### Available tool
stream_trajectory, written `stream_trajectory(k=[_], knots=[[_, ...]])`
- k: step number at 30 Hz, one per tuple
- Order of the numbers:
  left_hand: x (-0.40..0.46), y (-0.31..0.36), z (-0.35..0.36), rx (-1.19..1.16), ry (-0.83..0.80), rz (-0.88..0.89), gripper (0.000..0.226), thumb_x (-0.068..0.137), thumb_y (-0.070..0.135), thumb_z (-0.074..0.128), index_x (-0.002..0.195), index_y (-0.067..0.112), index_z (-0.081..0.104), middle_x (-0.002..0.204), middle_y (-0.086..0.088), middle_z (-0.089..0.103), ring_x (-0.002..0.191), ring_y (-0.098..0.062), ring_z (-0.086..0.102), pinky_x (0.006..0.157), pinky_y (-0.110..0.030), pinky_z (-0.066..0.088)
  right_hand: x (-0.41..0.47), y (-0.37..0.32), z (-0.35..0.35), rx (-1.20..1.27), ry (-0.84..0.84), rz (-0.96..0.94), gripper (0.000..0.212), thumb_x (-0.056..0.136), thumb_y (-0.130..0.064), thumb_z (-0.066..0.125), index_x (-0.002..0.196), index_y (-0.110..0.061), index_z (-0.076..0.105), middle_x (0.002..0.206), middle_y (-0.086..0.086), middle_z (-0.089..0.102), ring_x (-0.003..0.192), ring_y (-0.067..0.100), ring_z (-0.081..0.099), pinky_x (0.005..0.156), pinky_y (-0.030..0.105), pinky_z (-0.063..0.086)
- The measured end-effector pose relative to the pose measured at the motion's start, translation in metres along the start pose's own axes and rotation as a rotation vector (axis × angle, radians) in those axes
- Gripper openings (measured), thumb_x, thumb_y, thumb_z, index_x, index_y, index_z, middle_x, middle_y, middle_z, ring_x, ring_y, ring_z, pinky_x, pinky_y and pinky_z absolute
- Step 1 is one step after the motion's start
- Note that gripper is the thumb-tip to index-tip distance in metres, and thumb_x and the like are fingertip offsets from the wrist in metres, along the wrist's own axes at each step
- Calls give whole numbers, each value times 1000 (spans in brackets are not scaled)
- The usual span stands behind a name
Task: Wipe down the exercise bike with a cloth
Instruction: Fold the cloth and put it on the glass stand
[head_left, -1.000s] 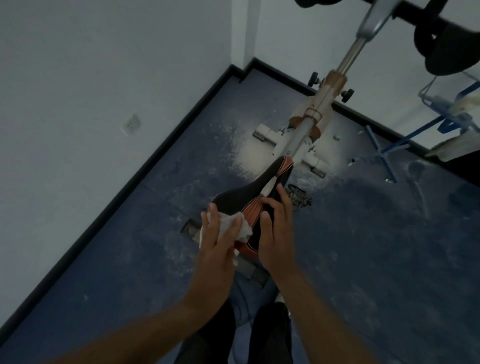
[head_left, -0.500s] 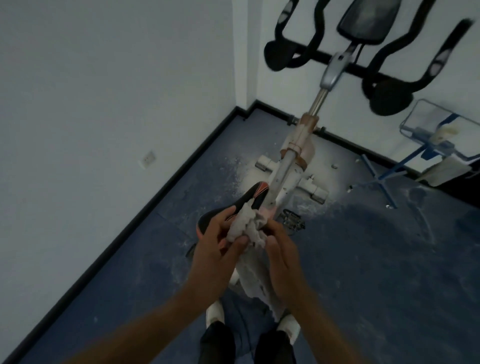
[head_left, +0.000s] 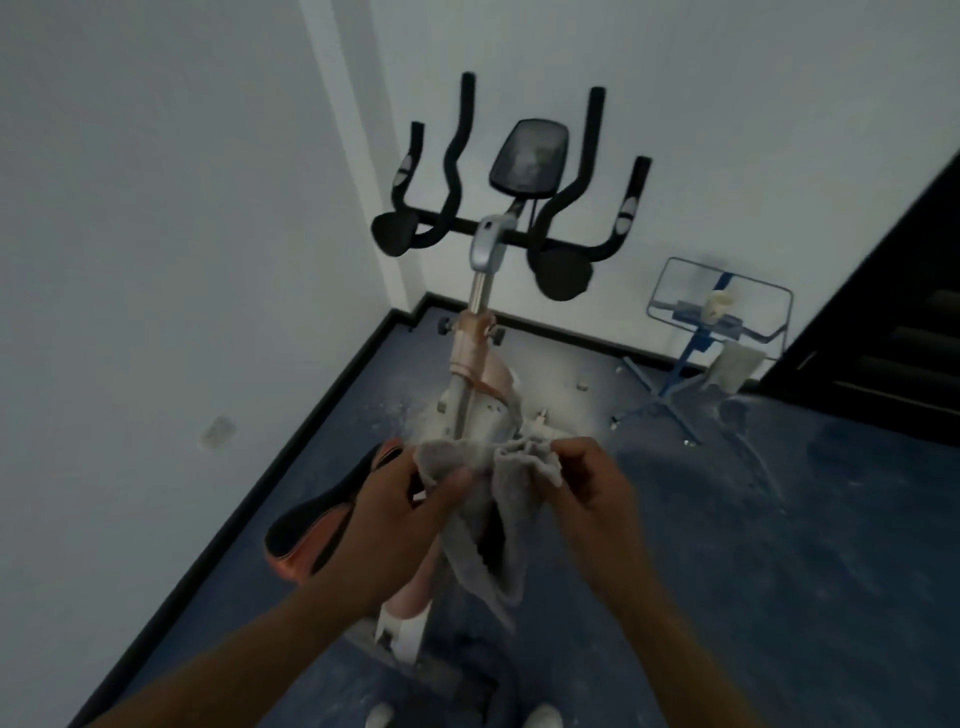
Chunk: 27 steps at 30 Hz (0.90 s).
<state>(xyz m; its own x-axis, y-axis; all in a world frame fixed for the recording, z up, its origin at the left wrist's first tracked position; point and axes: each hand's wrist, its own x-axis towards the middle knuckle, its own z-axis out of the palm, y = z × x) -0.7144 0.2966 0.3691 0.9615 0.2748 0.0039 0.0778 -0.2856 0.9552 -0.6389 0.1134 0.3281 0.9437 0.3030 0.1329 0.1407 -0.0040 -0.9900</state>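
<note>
Dusty blue floor (head_left: 727, 519), white corner. Both hands, left hand (head_left: 395, 514) and right hand (head_left: 592, 499), pinching the cloth (head_left: 498, 519) above the bike (head_left: 483, 374). Best refolded clean-side out before wiping onward.

Limp grey woven cloth (head_left: 498, 499) with a rough, matt nap, black and orange bike saddle (head_left: 317, 525) with a smooth, faintly glossy skin, brushed silver metal handlebar post (head_left: 480, 288), matt black padded handlebars (head_left: 452, 156), dusty, mottled blue floor (head_left: 779, 571), thin blue metal wire stand (head_left: 691, 332)
</note>
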Motion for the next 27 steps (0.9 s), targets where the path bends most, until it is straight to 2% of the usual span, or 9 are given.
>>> stream_trajectory(k=[4, 8, 12, 13, 16, 19, 21, 23, 27], knots=[[15, 23, 33, -33, -38, 13, 28, 91, 32, 57, 90, 7, 71, 83, -2, 74, 75, -10, 71, 66, -21, 56, 4, -6, -49, -109, 157, 3, 5, 94, -25, 63, 90, -24, 66, 83, -17, 69, 76, -2, 64, 68, 11, 47], [46, 33, 59, 56, 19, 1, 28, 101, 24, 55, 76, 17, 65, 63, 13, 64, 58, 3, 58, 53, -12, 44, 19, 2, -96, -242, 362, 69, 9, 100, -14, 59, 92, -16, 62, 80, -9, 63, 75, -3, 59, 64, 9, 44], [100, 25, 78, 241, 73, -8, 33, 103, 29, 55, 74, 17, 65, 65, -2, 61, 60, -7, 55, 57, -22, 42, 56, 11, -143, -312, 510, 220, 13, 103, -17, 53, 92, -11, 56, 83, -3, 58, 74, 5, 53, 59, 13, 38], [112, 26, 87, 251, 88, -3, 34, 102, 31, 55, 73, 16, 64, 63, 0, 60, 60, -7, 55, 56, -20, 42, 66, 14, -153, -302, 525, 261, 13, 103, -18, 53, 93, -10, 55, 83, -2, 57, 74, 7, 53, 59, 16, 37], [140, 37, 121, 184, 75, 43, 30, 101, 26, 58, 75, 14, 65, 64, -3, 61, 57, -3, 57, 53, -15, 45, 95, 23, -176, -271, 540, 316, 17, 104, -25, 52, 98, -10, 57, 87, 1, 58, 78, 9, 53, 61, 20, 37], [176, 39, 160, 97, 8, 15, 27, 98, 28, 61, 79, 9, 60, 70, -12, 62, 62, -22, 64, 54, -34, 55, 126, 30, -189, -206, 538, 332, 15, 103, -27, 53, 98, -14, 59, 91, 4, 61, 80, 11, 56, 62, 22, 42], [206, 38, 187, 70, -61, -14, 27, 97, 30, 62, 77, 13, 57, 67, -7, 60, 60, -26, 63, 53, -40, 56, 149, 33, -196, -207, 509, 269, 15, 102, -25, 54, 93, -14, 59, 86, 2, 60, 72, 3, 55, 59, 13, 45], [242, 42, 213, 69, -123, -47, 27, 98, 30, 61, 76, 17, 56, 62, 1, 58, 56, -18, 60, 52, -35, 55, 175, 36, -204, -245, 438, 146, 11, 102, -20, 55, 93, -15, 58, 85, -2, 59, 73, -4, 58, 63, 8, 46], [315, 59, 260, -44, -196, -88, 25, 101, 26, 59, 78, 15, 60, 70, -10, 65, 67, -28, 68, 62, -54, 61, 235, 48, -229, -379, 293, -25, 6, 101, -23, 57, 96, -21, 60, 92, -13, 61, 84, -3, 62, 70, 9, 48]])
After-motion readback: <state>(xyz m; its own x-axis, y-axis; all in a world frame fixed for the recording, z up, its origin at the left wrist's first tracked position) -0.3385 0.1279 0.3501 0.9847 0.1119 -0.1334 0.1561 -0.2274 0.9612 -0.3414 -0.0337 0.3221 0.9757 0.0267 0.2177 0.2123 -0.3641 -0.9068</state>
